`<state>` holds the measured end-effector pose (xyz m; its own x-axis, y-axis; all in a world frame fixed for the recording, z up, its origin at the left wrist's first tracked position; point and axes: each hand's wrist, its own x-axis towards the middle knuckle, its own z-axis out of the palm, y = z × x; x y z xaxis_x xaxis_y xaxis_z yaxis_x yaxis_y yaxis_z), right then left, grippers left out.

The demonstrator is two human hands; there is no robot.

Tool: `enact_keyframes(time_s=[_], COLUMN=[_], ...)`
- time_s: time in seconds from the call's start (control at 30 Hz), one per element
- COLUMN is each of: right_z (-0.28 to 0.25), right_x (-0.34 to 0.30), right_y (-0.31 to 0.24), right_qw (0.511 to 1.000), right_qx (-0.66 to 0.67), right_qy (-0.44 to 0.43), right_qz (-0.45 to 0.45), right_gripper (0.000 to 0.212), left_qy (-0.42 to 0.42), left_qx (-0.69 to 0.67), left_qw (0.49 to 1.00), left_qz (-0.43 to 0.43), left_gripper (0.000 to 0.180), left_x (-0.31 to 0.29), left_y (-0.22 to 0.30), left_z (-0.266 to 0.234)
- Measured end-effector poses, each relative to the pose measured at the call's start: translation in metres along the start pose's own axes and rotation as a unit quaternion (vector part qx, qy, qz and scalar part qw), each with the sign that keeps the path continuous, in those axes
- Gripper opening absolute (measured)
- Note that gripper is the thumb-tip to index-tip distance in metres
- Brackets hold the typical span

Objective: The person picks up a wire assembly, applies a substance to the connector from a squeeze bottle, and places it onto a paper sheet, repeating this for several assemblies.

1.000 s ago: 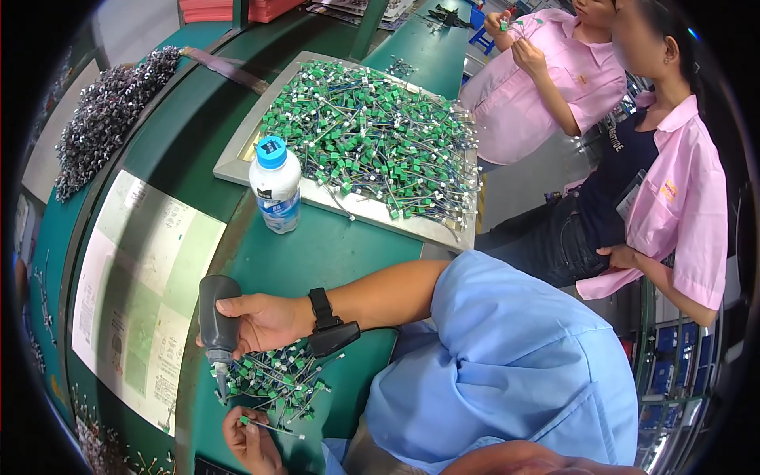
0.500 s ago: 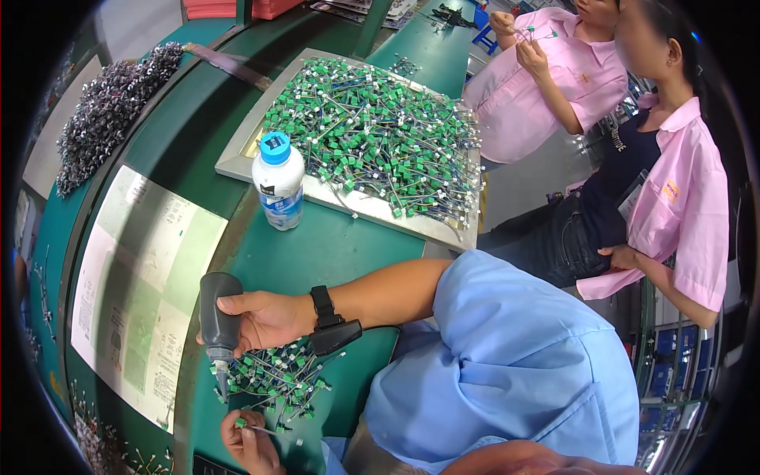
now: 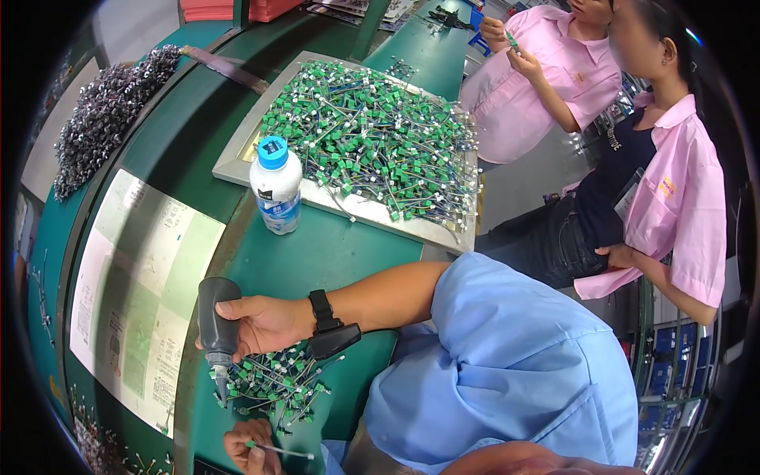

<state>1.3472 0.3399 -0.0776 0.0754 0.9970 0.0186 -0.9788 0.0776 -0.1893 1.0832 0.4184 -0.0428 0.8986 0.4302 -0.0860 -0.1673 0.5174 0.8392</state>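
My right hand [image 3: 265,323], with a black band and box on its wrist, is wrapped round a dark grey squeeze bottle [image 3: 217,321]. The bottle is tipped with its narrow nozzle pointing down, above the left side of a loose heap of short cables with green connectors [image 3: 289,388]. Below the nozzle and apart from it, my left hand [image 3: 252,447] pinches a short cable [image 3: 283,452]. The cable's green end is at the fingertips and its white end sticks out to the right.
A metal-rimmed tray [image 3: 236,154] full of similar cables stands at the back. Before it is a blue-capped drink bottle [image 3: 277,190]. Printed sheets [image 3: 142,293] lie left, beyond them a pile of dark parts [image 3: 115,111]. Two people in pink [image 3: 546,79] stand right.
My left hand has moved slightly down, away from the nozzle, and the cable in it has turned. My right hand and the squeeze bottle have barely moved. One person in pink has shifted their hands.
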Motion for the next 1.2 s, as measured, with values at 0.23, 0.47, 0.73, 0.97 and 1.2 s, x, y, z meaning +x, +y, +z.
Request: enact_keyframes(time_s=[0.23,0.47,0.73,0.97,1.2], right_z=[0.001,0.0,0.005,-0.006,-0.005], right_x=[-0.002,-0.001,-0.001,-0.003,-0.011], right_y=[0.002,-0.005,-0.003,0.009,0.006], right_qw=[1.0,1.0,1.0,0.996,0.976], right_qx=[0.007,0.006,-0.004,-0.082,-0.198], right_qy=[0.005,0.008,0.017,0.03,0.022], right_qz=[0.002,0.004,-0.003,-0.018,-0.091], right_gripper=[0.043,0.045,0.046,0.044,0.074], left_qy=[0.023,-0.009,0.008,0.133,0.055], left_qx=[-0.017,-0.099,-0.065,-0.055,-0.031], left_qw=[1.0,0.993,0.997,0.989,0.998], left_qz=[0.005,0.065,0.03,-0.037,-0.026], left_gripper=[0.019,0.022,0.019,0.039,0.03], left_x=[0.002,0.004,0.016,-0.009,0.016], left_y=[0.002,-0.007,0.001,-0.022,-0.032], left_z=[0.006,0.0,0.007,-0.018,-0.017])
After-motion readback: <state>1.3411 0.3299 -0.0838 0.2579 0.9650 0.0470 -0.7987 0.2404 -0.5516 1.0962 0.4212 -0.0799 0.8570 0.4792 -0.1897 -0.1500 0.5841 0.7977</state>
